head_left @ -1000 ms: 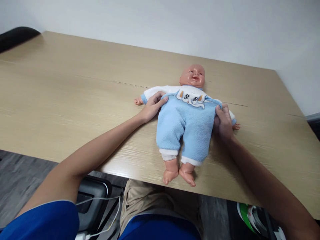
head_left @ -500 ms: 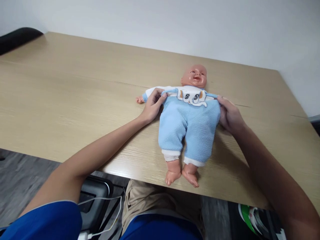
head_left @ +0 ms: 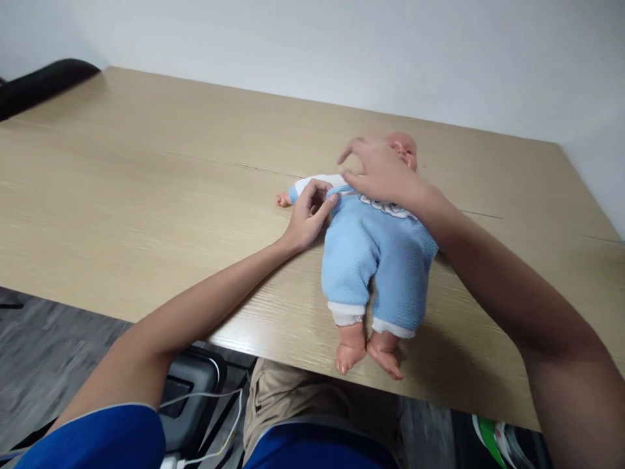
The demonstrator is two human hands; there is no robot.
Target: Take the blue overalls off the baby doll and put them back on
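Note:
A baby doll (head_left: 404,146) lies on its back on the table, feet toward me. It wears a white top and fuzzy light-blue overalls (head_left: 381,254) with an elephant's face on the bib. My left hand (head_left: 312,212) pinches the overalls' blue strap at the doll's side, thumb against fingers. Above the doll's chest hovers my right hand (head_left: 378,170), slightly blurred, thumb and fingers apart with nothing between them. It covers most of the bib and part of the doll's face. One doll hand (head_left: 282,199) sticks out at the left; the other arm is hidden.
The wooden table (head_left: 146,195) reaches back to a white wall (head_left: 342,52). A black chair back (head_left: 49,81) stands at the far left corner. Below the front edge are a dark case (head_left: 195,391) with a white cable and, at right, a green and white roundish item (head_left: 491,440).
My right hand has let go of the strap on the doll's right-hand side in view and moved left across the chest. The left hand keeps its pinch. The view has shifted slightly.

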